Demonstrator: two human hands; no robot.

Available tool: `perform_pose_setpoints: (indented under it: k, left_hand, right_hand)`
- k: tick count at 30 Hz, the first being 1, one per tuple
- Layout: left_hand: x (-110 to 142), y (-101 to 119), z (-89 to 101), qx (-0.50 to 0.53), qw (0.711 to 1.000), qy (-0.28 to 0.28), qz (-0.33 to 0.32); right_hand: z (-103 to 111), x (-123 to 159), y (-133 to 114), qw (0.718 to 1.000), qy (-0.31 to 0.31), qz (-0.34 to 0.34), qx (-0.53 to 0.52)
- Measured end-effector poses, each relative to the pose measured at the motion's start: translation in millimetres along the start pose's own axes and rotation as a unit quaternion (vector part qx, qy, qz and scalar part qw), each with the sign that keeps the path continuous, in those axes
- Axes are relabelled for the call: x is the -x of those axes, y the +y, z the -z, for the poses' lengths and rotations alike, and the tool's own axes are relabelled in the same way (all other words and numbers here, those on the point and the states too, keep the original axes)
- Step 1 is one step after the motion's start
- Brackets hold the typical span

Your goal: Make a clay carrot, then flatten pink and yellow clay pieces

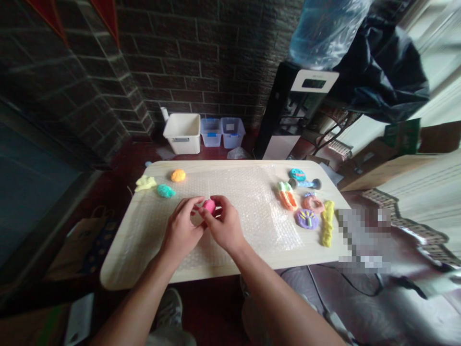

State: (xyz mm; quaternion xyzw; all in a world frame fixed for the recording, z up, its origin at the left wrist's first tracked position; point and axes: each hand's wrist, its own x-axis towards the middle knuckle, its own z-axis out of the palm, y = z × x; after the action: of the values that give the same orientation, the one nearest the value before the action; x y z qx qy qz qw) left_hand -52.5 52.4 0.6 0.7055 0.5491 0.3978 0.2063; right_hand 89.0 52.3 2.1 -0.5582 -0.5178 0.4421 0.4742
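A small lump of pink modelling clay [209, 206] is held up between my two hands, above the bubble wrap [248, 197] spread over the table. My right hand [224, 223] curls its fingers and thumb round the lump. From the other side my left hand [185, 221] bends its fingers towards the same lump, the fingertips close against it. On the table's left lie an orange clay lump [178, 175], a teal one [166, 191] and a pale yellow one [145, 182].
Several shaped clay pieces lie at the table's right: a purple disc [307, 219], a pink ring [313, 203], a yellow strip [327, 223], a dumbbell shape [305, 184]. Past the far edge stand a white bin [184, 139], clear boxes [233, 137] and a water dispenser [284, 120].
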Motion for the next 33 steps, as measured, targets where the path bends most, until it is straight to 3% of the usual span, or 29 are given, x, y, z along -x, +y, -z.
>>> perform_pose_setpoints:
  k: [5, 13, 20, 27, 33]
  left_hand:
    - [1.9, 0.5, 2.9, 0.004, 1.000, -0.015, -0.014]
    - [1.3, 10.9, 10.4, 0.062, 0.997, -0.037, 0.037]
    - [5.8, 13.9, 12.6, 0.135, 0.990, -0.027, 0.039]
    - [1.7, 9.7, 10.3, 0.164, 0.985, -0.010, 0.046]
    - [1.6, 6.0, 6.3, 0.106, 0.994, -0.024, 0.030]
  right_hand:
    - [1.4, -1.6, -3.0, 0.998, -0.002, -0.010, -0.062]
    - [6.2, -1.3, -17.5, 0.979, -0.026, -0.021, -0.202]
    - [3.5, -1.8, -16.0, 0.982, -0.070, 0.000, -0.174]
    - [3.3, -1.9, -10.8, 0.989, -0.047, 0.027, -0.134]
    - [7.2, -1.0, -11.1, 0.994, -0.043, 0.071, -0.075]
